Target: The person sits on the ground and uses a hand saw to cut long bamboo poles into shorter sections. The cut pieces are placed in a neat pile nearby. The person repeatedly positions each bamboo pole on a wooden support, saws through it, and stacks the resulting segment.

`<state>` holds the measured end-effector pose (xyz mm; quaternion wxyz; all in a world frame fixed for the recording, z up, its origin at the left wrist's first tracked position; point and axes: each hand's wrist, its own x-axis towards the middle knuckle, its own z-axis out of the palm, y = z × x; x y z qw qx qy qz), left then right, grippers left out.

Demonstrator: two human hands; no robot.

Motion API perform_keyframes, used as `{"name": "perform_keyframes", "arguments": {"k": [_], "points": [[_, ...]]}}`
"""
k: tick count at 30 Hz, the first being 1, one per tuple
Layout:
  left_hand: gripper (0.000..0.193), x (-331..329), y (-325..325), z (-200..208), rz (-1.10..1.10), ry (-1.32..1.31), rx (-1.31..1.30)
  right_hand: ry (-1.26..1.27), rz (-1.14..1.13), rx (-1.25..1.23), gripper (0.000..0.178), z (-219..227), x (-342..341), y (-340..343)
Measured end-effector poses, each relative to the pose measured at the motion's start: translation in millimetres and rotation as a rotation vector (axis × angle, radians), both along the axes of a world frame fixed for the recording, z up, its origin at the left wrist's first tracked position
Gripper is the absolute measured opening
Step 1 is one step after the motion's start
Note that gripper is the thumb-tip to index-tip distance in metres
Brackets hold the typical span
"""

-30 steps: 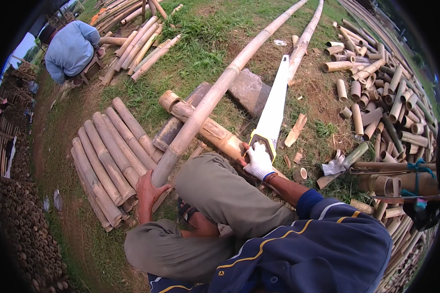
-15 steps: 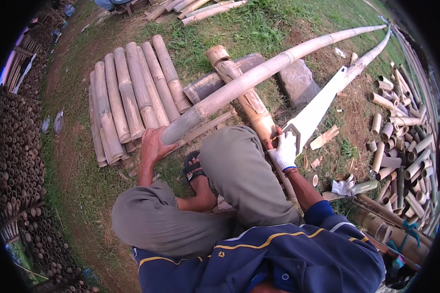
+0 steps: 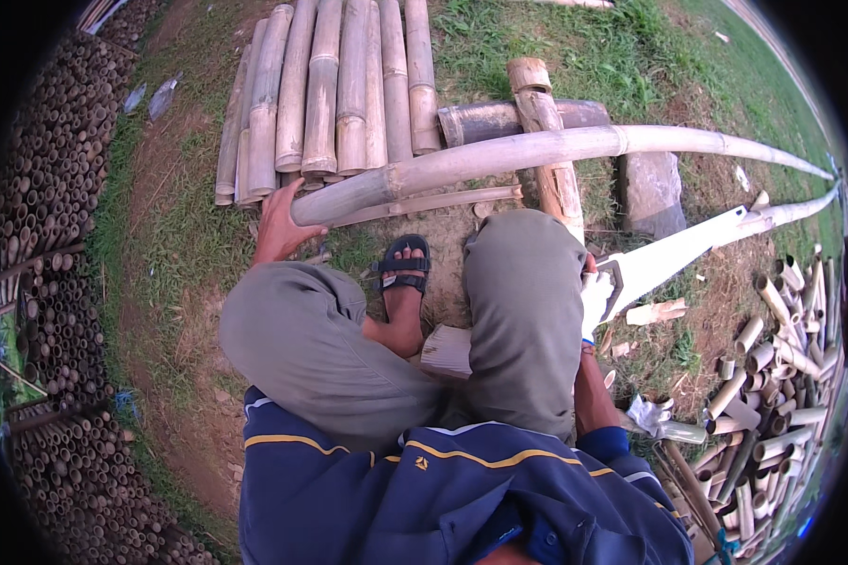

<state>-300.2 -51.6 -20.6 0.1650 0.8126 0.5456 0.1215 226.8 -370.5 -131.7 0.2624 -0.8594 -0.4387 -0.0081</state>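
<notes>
A long pale bamboo pole (image 3: 499,158) runs from my left side to the far right. My left hand (image 3: 281,224) is closed round its near cut end. The pole lies across a thick, notched bamboo piece (image 3: 558,184). My right hand (image 3: 595,294), in a white glove, grips a hand saw (image 3: 674,252) by its dark handle beside my right knee. The saw's broad, bright blade points away to the right, below the pole and apart from it. My right knee hides part of the glove's surroundings.
Several cut bamboo lengths (image 3: 322,94) lie side by side ahead-left. A dark bamboo piece (image 3: 485,122) and a flat stone (image 3: 652,193) lie beyond the pole. Bamboo offcuts (image 3: 773,377) are heaped at right; stacked bamboo ends (image 3: 52,311) fill the left. A second pole (image 3: 782,218) reaches far right.
The whole view has swung, so the scene sits farther right, with the cut lengths higher up. Both hands keep their holds on the pole and the saw.
</notes>
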Motion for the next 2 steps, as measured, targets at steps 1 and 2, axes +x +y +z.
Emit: {"name": "perform_keyframes", "arguments": {"k": [1, 2], "points": [[0.12, -11.8, -8.7, -2.2, 0.084, -0.032, -0.004, -0.055, 0.037, 0.011, 0.076, 3.5, -1.7, -1.8], [0.12, -30.5, -23.1, -11.3, 0.181, -0.064, -0.002, -0.005, 0.012, 0.023, 0.076, -2.8, -1.2, 2.6]]}}
